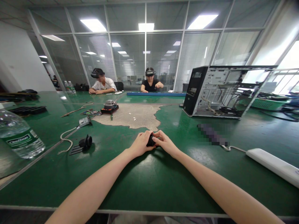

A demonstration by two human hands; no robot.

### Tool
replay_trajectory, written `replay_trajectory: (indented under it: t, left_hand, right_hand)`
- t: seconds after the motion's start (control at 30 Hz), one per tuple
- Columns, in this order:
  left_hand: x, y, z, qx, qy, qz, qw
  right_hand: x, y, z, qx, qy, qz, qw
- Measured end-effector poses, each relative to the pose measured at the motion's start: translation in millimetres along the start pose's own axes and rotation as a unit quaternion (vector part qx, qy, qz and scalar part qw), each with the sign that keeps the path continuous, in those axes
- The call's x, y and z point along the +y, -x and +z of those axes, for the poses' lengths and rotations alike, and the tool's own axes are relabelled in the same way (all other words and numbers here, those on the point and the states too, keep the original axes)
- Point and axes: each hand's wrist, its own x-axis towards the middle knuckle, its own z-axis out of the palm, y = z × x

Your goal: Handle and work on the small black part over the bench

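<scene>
Both hands meet at centre, arms angled inward, fingers pinching a small black part.

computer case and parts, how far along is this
Looks done: the computer case stands open-sided, and a black pronged part lies loose. In hand: a black piece, between the left hand and right hand. Remaining: that piece is not yet set down; beyond that, I cannot tell.
</scene>
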Motion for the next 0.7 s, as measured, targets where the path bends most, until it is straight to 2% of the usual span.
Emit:
replay_trajectory:
  t: [0.13, 0.37, 0.7]
  left_hand:
    - [0.0, -0.2, -0.5, 0.001, 0.005, 0.0, 1.0]
    - [-1.6, 0.6, 0.6, 0.002, 0.006, 0.0, 1.0]
    - [-2.6, 0.0, 2.3, 0.009, 0.013, 0.0, 1.0]
  right_hand:
    - [5.3, -2.6, -0.8, 0.004, 0.012, 0.006, 1.0]
    - [1.1, 0.9, -2.6, -0.028, -0.018, -0.018, 0.999]
    - [1.6, -1.8, -1.3, 0.002, -0.009, 0.016, 1.0]
